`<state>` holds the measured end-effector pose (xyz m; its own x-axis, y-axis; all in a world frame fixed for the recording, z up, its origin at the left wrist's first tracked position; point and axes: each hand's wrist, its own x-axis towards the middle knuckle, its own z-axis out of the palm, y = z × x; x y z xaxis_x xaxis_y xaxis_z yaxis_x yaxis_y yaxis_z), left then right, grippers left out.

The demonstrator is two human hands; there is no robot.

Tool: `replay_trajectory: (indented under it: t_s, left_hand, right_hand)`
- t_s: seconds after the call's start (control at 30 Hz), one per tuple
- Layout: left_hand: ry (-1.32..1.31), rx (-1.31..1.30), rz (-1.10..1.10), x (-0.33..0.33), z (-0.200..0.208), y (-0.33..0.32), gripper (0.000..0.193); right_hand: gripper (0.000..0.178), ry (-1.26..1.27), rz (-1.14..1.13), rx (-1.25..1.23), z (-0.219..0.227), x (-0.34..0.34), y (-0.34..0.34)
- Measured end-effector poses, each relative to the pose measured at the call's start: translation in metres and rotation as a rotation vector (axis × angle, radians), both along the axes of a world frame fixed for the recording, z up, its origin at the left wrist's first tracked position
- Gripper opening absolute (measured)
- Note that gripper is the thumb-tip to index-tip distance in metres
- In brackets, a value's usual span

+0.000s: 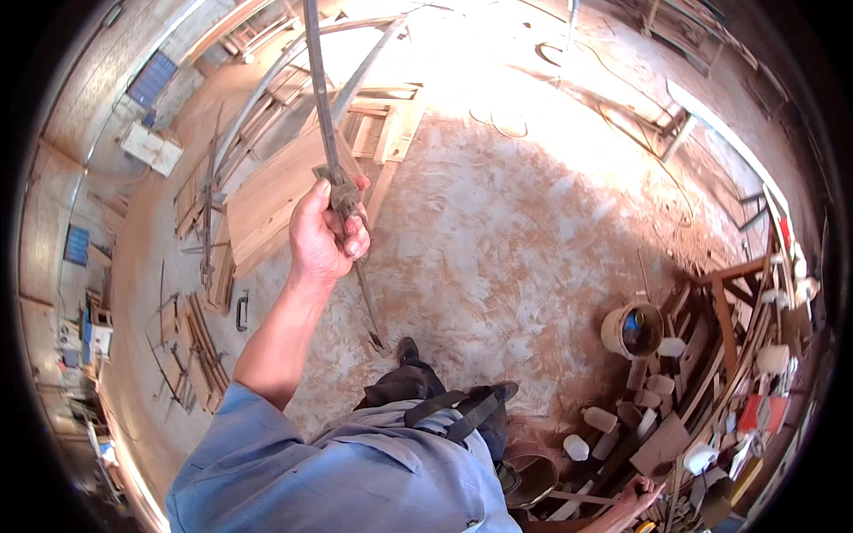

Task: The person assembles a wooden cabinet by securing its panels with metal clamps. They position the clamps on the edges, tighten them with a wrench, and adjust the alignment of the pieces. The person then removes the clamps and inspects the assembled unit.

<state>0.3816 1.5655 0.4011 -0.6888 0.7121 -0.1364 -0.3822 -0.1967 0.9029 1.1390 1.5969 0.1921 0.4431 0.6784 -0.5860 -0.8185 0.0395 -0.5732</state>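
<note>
My left hand (327,233) is raised in front of me, closed around a long, rusty bar clamp (318,84). Its fingers wrap the clamp's metal head, and the bar runs up past the top edge. The thin lower end reaches down toward the floor near my shoe (408,350). Low on the right, my right hand (636,497) is stretched out over a heap of wood offcuts (662,444) and bottles. Its fingers look extended and apart, with nothing visible in them. They are small and near the picture's rim.
A pale wooden panel (275,200) and frames lie left of the clamp. A black C-shaped clamp (242,313) and wood strips (203,342) are on the floor. At right stands a bucket (632,330); white bottles (576,447) lie nearby. Another bucket (531,475) is beside my legs.
</note>
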Motion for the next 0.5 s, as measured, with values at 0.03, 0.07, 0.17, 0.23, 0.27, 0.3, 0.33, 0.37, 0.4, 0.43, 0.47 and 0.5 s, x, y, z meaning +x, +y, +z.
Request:
replay_trajectory:
  t_s: [0.03, 0.07, 0.17, 0.23, 0.27, 0.3, 0.33, 0.37, 0.4, 0.43, 0.47, 0.5]
  left_hand:
    - [-0.034, 0.026, 0.021, -0.027, -0.004, -0.015, 0.056]
    - [-0.040, 0.046, 0.028, -0.027, -0.004, -0.016, 0.057]
    - [-0.084, 0.053, 0.117, -0.107, 0.001, -0.059, 0.058]
    - [-0.091, 0.096, 0.139, -0.157, 0.004, -0.075, 0.057]
    - [-0.094, 0.112, 0.156, -0.179, 0.006, -0.084, 0.057]
    - [-0.061, 0.104, 0.181, -0.197, 0.008, -0.088, 0.058]
    - [-0.060, 0.120, 0.198, -0.217, 0.008, -0.092, 0.058]
    - [-0.064, 0.131, 0.213, -0.240, 0.005, -0.095, 0.058]
    - [-0.060, 0.138, 0.232, -0.260, 0.002, -0.099, 0.057]
    - [-0.068, 0.138, 0.259, -0.277, -0.001, -0.096, 0.055]
    - [-0.078, 0.139, 0.271, -0.298, -0.006, -0.098, 0.055]
    - [-0.078, 0.133, 0.288, -0.317, -0.010, -0.100, 0.055]
  right_hand:
    - [0.049, -0.003, -0.009, -0.044, 0.024, -0.054, 0.018]
    - [0.050, -0.151, 0.193, 0.037, 0.016, -0.057, 0.030]
    - [0.048, -0.457, 0.419, 0.050, 0.048, -0.244, 0.046]
    - [0.047, -0.587, 0.752, -0.014, 0.046, -0.337, 0.048]
    - [0.046, -0.636, 0.915, -0.095, 0.047, -0.384, 0.050]
    - [0.042, -0.703, 1.033, 0.050, 0.053, -0.449, 0.039]
    - [0.036, -0.717, 1.205, 0.019, 0.062, -0.506, 0.031]
    - [0.031, -0.667, 1.426, 0.122, 0.065, -0.557, 0.018]
    - [0.029, -0.558, 1.581, 0.270, 0.056, -0.600, 0.006]
    - [0.028, -0.624, 1.749, 0.126, 0.061, -0.640, -0.003]
    - [0.026, -0.496, 1.782, 0.262, 0.033, -0.671, -0.013]
    - [0.025, -0.542, 1.878, 0.359, 0.010, -0.698, -0.019]
